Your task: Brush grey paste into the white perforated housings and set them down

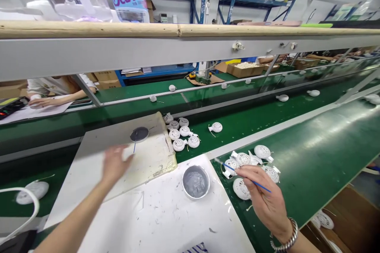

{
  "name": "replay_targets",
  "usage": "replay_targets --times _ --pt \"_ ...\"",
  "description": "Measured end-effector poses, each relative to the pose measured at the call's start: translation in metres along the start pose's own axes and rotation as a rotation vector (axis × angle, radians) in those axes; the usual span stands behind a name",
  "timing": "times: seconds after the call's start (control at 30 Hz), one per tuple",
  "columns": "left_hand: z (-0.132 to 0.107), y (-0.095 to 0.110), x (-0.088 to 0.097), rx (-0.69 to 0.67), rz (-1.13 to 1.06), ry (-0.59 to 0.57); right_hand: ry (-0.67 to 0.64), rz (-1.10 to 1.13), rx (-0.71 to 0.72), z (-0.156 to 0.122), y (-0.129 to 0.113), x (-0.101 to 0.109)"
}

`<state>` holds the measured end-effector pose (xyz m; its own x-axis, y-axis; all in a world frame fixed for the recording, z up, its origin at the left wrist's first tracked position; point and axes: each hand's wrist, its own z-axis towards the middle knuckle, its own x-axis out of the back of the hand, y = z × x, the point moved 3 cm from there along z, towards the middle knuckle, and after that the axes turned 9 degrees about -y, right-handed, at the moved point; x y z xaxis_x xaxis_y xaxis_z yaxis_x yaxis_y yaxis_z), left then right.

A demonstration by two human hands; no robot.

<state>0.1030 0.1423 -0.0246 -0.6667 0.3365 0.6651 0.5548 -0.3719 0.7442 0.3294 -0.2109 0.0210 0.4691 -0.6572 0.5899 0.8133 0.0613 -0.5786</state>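
My right hand (264, 193) pinches a thin blue stick (261, 185) with a pale, blurred tip. It is beside a cluster of round white vented parts (243, 159) with short wires, on the green surface. Left of it stands a round tub (183, 193) of grey paste (196, 184) on a white board (160, 213). My left hand (114, 164), smeared by motion, is over another white board (97, 142), thumb apart from the fingers and nothing visible in it. Near its fingertips a second blue stick (134, 147) leans at a dark grey round dish (139, 134).
More white vented parts (184, 131) are grouped past the board, and others lie along the green belt (252, 114). A grey rail with a wooden-edged shelf (178, 30) crosses above. A co-worker's arm (63, 98) rests at the far left. Lower right, a cardboard box (350, 213) holds similar parts.
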Motion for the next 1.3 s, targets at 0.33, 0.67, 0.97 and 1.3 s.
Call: replay_targets --times 0.33,0.67,0.97,1.3 --pt "0.026 0.091 -0.175 -0.198 -0.554 -0.464 0.015 0.047 -0.162 0.008 0.008 -0.011" --pt "-0.053 0.084 -0.090 0.244 -1.170 -0.653 -0.112 0.217 -0.350 0.000 0.032 -0.035" --pt "-0.126 0.084 -0.063 0.306 -1.181 -0.653 -0.266 0.136 -0.241 0.008 0.038 -0.074" --pt "-0.134 0.086 -0.057 0.427 -1.036 -0.448 -0.353 0.172 -0.296 0.003 0.048 -0.096"
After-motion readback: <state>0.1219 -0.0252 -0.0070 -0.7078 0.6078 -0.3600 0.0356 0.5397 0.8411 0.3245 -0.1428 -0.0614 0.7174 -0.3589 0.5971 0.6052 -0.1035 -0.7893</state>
